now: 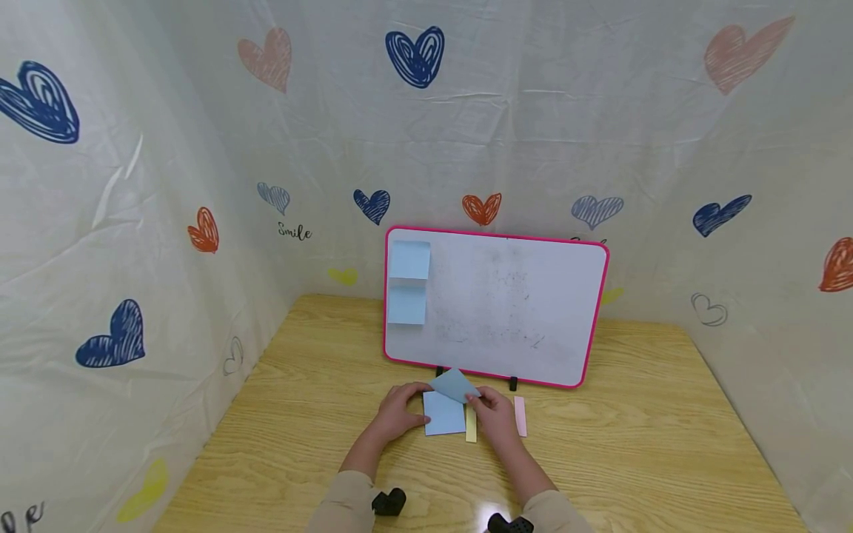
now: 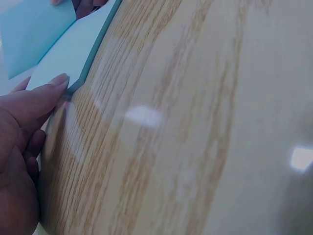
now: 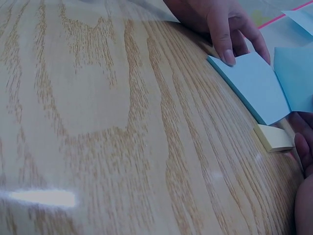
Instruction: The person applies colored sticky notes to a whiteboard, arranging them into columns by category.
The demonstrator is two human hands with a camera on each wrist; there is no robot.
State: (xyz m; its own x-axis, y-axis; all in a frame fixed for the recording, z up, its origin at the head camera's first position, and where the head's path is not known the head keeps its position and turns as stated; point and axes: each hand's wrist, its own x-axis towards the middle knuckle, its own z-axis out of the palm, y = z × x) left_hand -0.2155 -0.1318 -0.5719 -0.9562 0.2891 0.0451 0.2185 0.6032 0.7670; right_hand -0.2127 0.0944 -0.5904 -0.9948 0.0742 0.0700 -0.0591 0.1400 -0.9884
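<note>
A pad of light blue sticky notes (image 1: pixel 443 416) lies on the table before the whiteboard. My left hand (image 1: pixel 396 413) holds it at its left side, the thumb on its near corner and the fingers at the far side. Lifted and angled over the pad's far edge is a single blue sticky note (image 1: pixel 455 385). Its right corner is pinched by my right hand (image 1: pixel 497 418). In the left wrist view the lifted note (image 2: pixel 36 36) stands up from the pad (image 2: pixel 80 51). The right wrist view shows the left thumb pressing the pad (image 3: pixel 254 88).
A pink-framed whiteboard (image 1: pixel 493 296) leans at the back, with an upper blue note (image 1: pixel 409 259) and a lower blue note (image 1: pixel 407 306) on its left side. A narrow yellow pad (image 1: pixel 471 426) and a pink strip pad (image 1: pixel 520 417) lie near my right hand on the wooden table (image 1: pixel 640 444).
</note>
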